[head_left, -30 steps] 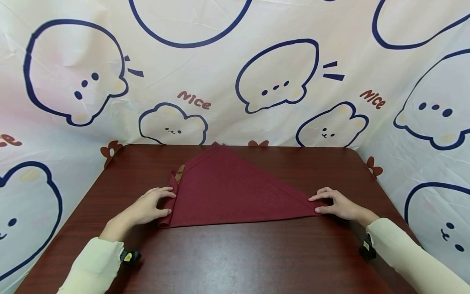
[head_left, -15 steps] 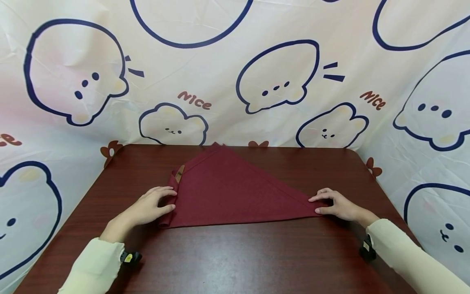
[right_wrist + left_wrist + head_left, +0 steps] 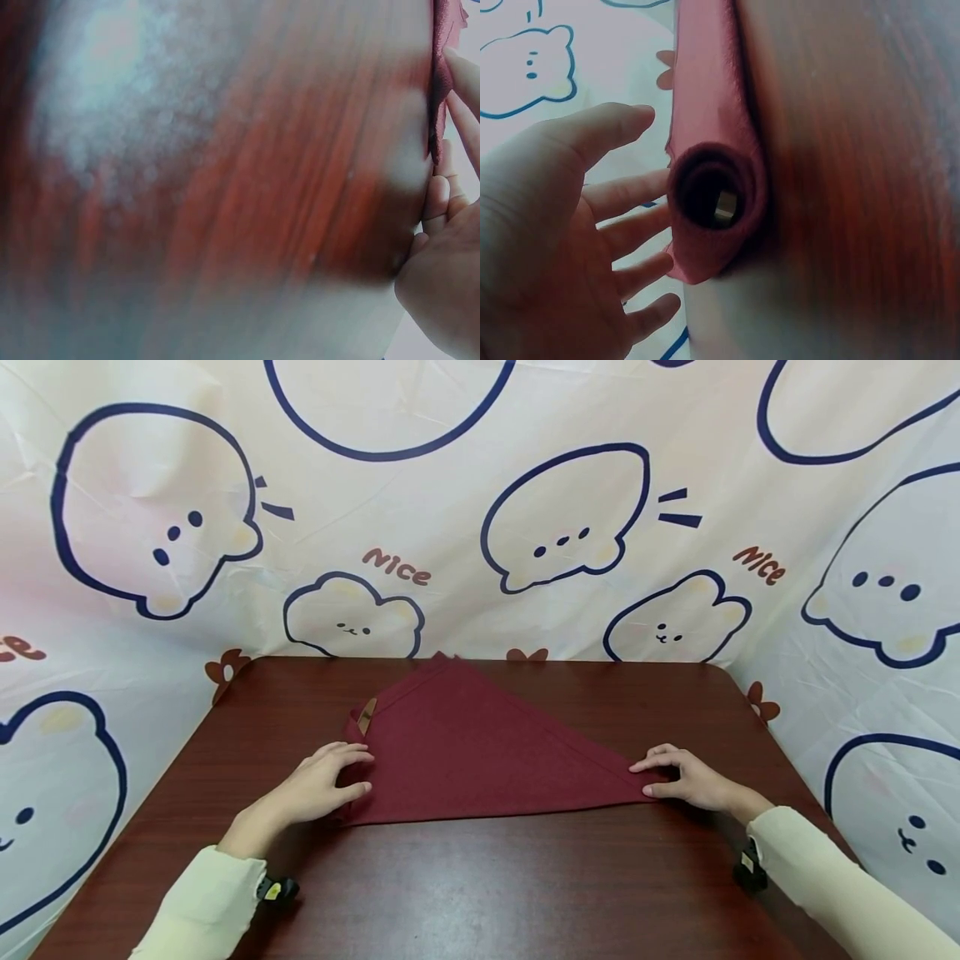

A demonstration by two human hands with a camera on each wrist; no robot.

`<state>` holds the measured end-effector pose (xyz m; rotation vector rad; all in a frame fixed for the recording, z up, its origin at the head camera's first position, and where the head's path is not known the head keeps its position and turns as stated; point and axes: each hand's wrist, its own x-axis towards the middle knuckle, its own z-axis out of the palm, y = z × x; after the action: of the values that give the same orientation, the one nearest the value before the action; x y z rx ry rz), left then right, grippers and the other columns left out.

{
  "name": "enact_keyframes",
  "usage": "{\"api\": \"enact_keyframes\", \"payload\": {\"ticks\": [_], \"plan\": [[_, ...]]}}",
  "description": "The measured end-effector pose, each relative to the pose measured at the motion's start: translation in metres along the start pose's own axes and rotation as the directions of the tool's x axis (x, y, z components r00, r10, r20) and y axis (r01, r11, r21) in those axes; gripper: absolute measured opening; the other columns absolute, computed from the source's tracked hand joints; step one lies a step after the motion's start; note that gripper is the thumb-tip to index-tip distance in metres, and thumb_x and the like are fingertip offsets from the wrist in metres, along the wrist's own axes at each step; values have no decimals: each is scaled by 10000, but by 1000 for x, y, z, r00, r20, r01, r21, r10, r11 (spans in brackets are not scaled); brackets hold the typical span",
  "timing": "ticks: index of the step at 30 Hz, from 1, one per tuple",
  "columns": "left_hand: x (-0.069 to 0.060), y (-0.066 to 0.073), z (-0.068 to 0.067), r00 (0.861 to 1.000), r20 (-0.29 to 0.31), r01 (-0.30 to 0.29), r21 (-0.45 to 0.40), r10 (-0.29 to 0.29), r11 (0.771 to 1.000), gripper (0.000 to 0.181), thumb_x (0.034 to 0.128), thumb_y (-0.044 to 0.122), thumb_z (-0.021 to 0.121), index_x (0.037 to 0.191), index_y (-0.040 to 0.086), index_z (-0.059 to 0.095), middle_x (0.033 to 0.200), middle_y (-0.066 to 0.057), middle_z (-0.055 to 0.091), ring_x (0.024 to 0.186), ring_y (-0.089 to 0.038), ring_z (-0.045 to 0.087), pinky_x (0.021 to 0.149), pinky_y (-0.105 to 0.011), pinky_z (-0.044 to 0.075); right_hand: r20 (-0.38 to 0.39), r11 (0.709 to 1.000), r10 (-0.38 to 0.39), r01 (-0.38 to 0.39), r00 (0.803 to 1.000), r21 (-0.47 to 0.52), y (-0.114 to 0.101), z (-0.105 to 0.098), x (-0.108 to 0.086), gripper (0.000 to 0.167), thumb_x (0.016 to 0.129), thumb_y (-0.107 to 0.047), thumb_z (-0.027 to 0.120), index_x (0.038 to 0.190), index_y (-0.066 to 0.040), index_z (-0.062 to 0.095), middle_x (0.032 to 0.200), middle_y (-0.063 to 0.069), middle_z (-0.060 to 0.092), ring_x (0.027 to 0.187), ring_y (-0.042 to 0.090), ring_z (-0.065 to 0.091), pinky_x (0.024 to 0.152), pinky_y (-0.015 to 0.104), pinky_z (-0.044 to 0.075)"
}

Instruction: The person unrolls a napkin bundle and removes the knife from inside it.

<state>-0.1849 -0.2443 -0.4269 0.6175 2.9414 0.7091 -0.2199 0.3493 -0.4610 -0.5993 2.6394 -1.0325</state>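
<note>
A maroon cloth [image 3: 480, 743] lies on the table, folded to a rough triangle with its peak at the back. Its left end is wound into a hollow roll [image 3: 716, 259], and something gold-coloured shows inside the tube in the left wrist view. A brown tab [image 3: 367, 716] sits beside the roll's far end. My left hand [image 3: 324, 782] is over the roll, fingers extended and thumb apart from them. At the cloth's narrow right corner, my right hand [image 3: 693, 779] rests its thumb and fingertips on the fabric; some of its other fingers are hidden in the head view.
The dark brown wooden table [image 3: 480, 885] carries the cloth. A pale sheet with bear drawings [image 3: 562, 510] hangs behind and along both sides, meeting the table's back edge near the cloth's peak. Each wrist wears a black camera mount [image 3: 277, 888].
My left hand has slid a little to the right, and the rolled end has moved slightly right under it. My right hand and the cloth's right corner stay put.
</note>
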Motion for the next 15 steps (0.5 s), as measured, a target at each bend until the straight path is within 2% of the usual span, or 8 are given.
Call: {"api": "enact_keyframes", "payload": {"ticks": [6, 10, 13, 15], "plan": [[3, 0, 7, 998, 55, 1, 21, -2, 1000, 482, 883, 248, 747, 1319, 63, 658, 1474, -175, 556, 1423, -499, 355, 1055, -748, 307, 1, 1000, -3, 3, 1000, -5, 1, 0, 1, 319, 902, -241, 761, 1213, -172, 747, 1275, 114, 552, 1130, 15, 406, 1006, 547, 398], [2, -2, 9, 997, 78, -1, 45, -3, 999, 522, 846, 228, 786, 1327, 72, 655, 1470, -177, 561, 1424, -513, 338, 1049, -751, 300, 7, 1000, 3, -3, 1000, -2, 0, 0, 1, 323, 899, -235, 763, 1215, -169, 746, 1283, 129, 554, 1176, 145, 427, 1009, 572, 399], [1, -3, 8, 997, 71, 5, 56, -9, 998, 529, 837, 214, 793, 1327, 72, 656, 1461, -179, 569, 1418, -516, 345, 1046, -749, 303, 12, 1000, 10, -10, 1000, 3, 0, 0, 1, 325, 898, -223, 764, 1216, -161, 744, 1293, 148, 550, 1207, 268, 428, 1011, 601, 393], [0, -3, 8, 997, 68, 15, 59, -19, 998, 527, 839, 206, 791, 1330, 72, 655, 1462, -173, 570, 1423, -511, 345, 1052, -746, 302, 14, 1000, 14, -14, 1000, 3, 0, 0, 1, 325, 897, -221, 764, 1216, -160, 744, 1295, 151, 549, 1212, 295, 426, 1010, 608, 391]]}}
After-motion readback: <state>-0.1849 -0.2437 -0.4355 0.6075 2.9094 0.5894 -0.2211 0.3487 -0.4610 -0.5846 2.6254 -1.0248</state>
